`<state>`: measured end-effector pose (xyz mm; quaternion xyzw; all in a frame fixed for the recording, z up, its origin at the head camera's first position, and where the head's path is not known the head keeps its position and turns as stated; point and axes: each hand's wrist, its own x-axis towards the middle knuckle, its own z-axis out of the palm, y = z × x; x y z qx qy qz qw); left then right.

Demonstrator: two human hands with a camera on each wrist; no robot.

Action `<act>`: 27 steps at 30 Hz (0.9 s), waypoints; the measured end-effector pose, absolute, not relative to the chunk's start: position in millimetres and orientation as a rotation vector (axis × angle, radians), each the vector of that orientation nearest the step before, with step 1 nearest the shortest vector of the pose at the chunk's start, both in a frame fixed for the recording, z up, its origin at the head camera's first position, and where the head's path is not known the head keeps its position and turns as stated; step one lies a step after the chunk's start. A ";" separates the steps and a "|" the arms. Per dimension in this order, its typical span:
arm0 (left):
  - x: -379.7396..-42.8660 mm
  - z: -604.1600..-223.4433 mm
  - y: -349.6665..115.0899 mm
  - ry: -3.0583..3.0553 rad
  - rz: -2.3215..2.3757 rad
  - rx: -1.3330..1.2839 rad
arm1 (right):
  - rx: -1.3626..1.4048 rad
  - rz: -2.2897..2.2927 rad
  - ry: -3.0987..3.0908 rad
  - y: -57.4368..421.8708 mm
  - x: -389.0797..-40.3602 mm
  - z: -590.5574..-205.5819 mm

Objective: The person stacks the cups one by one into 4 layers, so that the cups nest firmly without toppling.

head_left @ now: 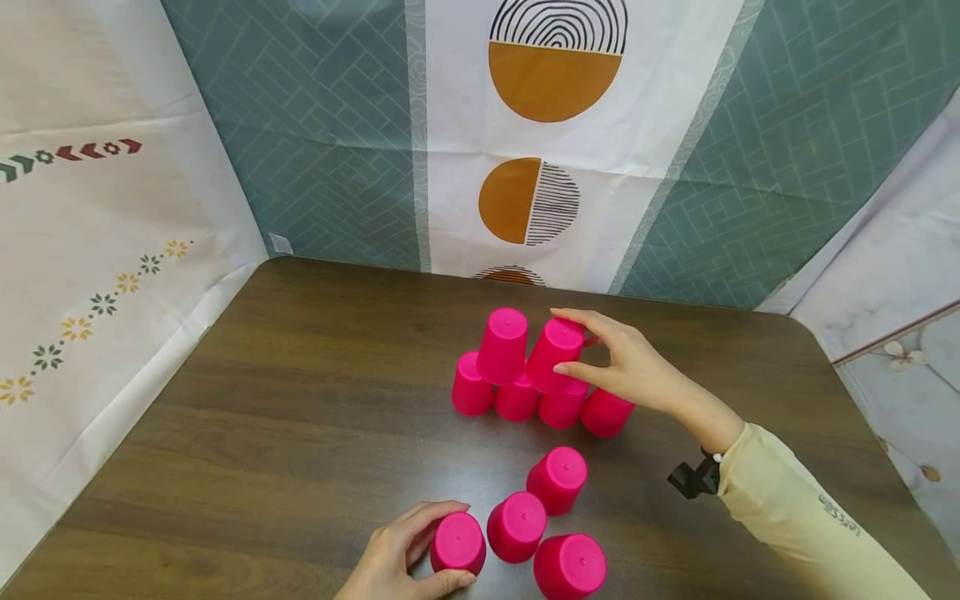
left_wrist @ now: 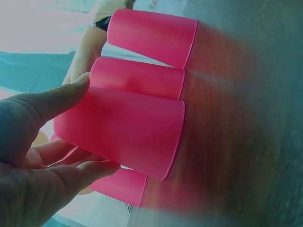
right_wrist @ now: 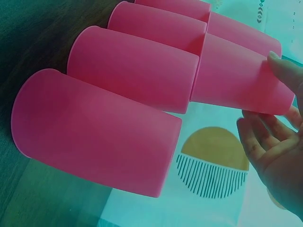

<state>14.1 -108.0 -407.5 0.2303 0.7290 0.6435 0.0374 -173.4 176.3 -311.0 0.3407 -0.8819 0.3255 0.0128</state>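
Several pink cups stand upside down in a row on the table, with a second level on top. On that level, an upper left cup [head_left: 502, 346] sits beside another pink cup [head_left: 556, 357], which my right hand [head_left: 626, 358] grips between thumb and fingers. In the right wrist view this held cup [right_wrist: 241, 75] has its rim right at the tops of the row's cups. Nearer to me, my left hand [head_left: 408, 554] holds an upside-down pink cup [head_left: 458, 543] by its sides; the left wrist view shows the thumb and fingers around this cup [left_wrist: 123, 127].
Three more upside-down cups stand right of my left hand: a far one [head_left: 557, 480], a middle one [head_left: 517, 527] and a near one [head_left: 570, 567]. The row's right end cup [head_left: 607, 412] lies below my right hand. A patterned cloth [head_left: 337, 167] hangs behind the brown table [head_left: 300, 400].
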 end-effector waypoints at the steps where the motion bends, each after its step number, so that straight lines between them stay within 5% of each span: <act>1: 13.9 -407.7 -107.7 2.235 1.973 0.707 | 1.060 1.010 -2.744 177.0 -172.9 -311.1; 9: 13.1 -408.2 -104.1 2.266 1.960 0.714 | 0.991 0.999 -2.738 188.2 -168.6 -313.2; 16: 16.5 -398.9 -101.8 2.339 1.973 0.463 | 0.982 0.982 -2.689 196.9 -160.0 -313.8; 27: 3.7 -375.7 -113.4 2.551 1.894 0.422 | 1.005 0.961 -2.448 204.2 -120.2 -313.3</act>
